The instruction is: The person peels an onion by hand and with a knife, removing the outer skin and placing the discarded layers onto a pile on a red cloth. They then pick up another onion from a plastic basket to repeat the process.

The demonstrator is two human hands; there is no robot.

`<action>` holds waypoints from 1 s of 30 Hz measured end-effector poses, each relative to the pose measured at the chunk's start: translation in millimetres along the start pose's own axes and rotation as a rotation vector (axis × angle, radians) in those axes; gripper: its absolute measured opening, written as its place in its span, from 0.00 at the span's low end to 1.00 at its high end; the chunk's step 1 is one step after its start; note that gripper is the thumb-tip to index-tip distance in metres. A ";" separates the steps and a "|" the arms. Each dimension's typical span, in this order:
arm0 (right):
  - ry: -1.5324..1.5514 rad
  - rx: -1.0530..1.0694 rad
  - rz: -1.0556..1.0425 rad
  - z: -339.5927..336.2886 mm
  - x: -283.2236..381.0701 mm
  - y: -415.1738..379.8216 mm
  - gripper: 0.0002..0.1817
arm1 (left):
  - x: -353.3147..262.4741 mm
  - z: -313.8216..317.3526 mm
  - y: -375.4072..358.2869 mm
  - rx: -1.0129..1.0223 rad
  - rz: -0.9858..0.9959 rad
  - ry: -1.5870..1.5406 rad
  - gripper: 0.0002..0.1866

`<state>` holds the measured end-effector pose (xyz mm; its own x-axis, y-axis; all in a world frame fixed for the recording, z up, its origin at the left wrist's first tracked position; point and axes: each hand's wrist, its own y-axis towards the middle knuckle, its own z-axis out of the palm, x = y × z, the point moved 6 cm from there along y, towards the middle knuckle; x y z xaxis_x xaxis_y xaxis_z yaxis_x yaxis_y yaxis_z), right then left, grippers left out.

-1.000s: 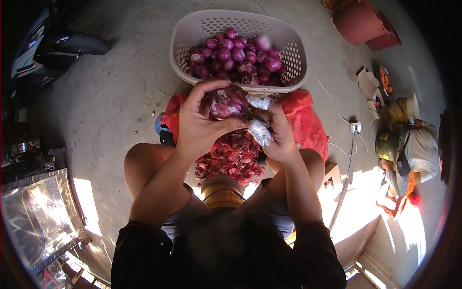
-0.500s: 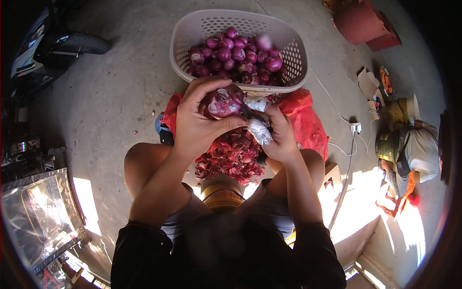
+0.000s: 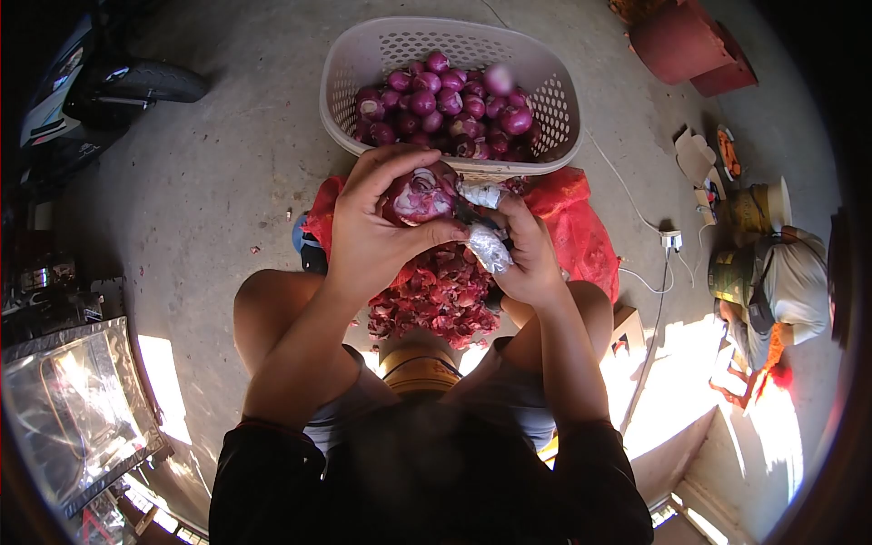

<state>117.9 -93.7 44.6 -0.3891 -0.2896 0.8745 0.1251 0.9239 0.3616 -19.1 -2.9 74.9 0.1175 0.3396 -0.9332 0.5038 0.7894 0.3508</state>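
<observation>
My left hand is wrapped around a large red onion, thumb below and fingers over the top. Papery skin on the onion is partly torn, showing pale patches. Close against its right side is my right hand, with silvery wrapping over the thumb and forefinger tips. Those fingers are bent in around something small and dark, which I cannot make out. Below both hands lies a heap of red onion skins on the floor, between my legs.
A grey perforated basket of several purple onions stands just ahead. Red mesh sacking lies beside the skins. A cable with a plug runs along the right. Another person bends at far right; a motorcycle wheel is at left.
The onion has turned slightly in my left hand. My right fingertips have shifted a little along its side; all else looks the same.
</observation>
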 end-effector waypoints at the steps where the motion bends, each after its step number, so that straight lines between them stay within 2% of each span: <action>1: -0.005 0.003 -0.004 -0.1 -0.1 0.0 0.26 | 0.3 0.0 0.0 0.001 -0.005 -0.004 0.34; 16: -0.220 -0.022 -0.006 -0.2 17.0 5.8 0.25 | -1.8 -0.2 2.2 0.014 -0.002 0.035 0.34; 22: -0.107 -0.103 0.095 5.6 13.9 3.3 0.23 | 2.1 0.0 0.3 -0.002 -0.006 0.013 0.34; 26: -0.082 -0.185 -0.052 3.4 1.7 2.7 0.24 | -0.1 3.9 -2.8 -0.005 0.041 0.003 0.34; 29: 0.019 -0.178 0.001 0.9 3.0 2.2 0.24 | 1.1 1.9 -1.3 0.000 -0.001 -0.038 0.34; 30: 0.051 -0.118 0.050 1.8 1.9 0.7 0.25 | 1.3 0.7 -1.3 -0.002 -0.004 -0.035 0.34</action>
<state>115.6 -93.2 46.0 -0.3330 -0.2593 0.9066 0.2503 0.9026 0.3502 -18.9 -3.9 73.2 0.1456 0.3188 -0.9366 0.5029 0.7914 0.3475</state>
